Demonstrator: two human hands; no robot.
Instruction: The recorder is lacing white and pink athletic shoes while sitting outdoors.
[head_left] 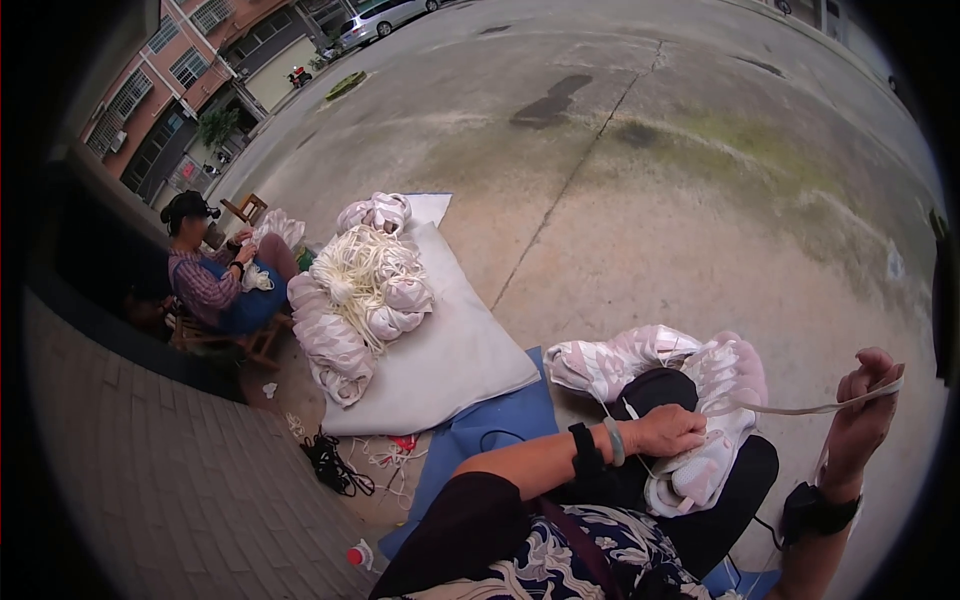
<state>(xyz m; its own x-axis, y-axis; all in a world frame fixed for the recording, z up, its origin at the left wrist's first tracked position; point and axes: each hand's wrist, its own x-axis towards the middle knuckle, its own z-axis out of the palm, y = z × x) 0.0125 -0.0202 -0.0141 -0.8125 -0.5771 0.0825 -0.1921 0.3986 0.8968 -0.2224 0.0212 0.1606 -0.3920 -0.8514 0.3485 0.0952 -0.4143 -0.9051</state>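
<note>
A bundle of pink and white shoe uppers (728,385) lies across my lap and knee, and part of it curves out to the left. My left hand (668,431) presses down with bent fingers, closed on the nearest shoe upper (690,475). Raised at the far right, my right hand (865,410) is closed around a whitish shoelace (780,409). This lace is pulled taut from the uppers beside my left hand across to my right fist. Where the lace enters its eyelet is too small to make out.
On a pale padded mat (450,350) over a blue sheet (530,405) sit more bundled uppers (335,345) and a heap of cream laces (355,262). A co-worker (215,265) sits behind them. Black cord (330,465), lace scraps (395,460) and a red-capped bottle (358,555) lie near the wall.
</note>
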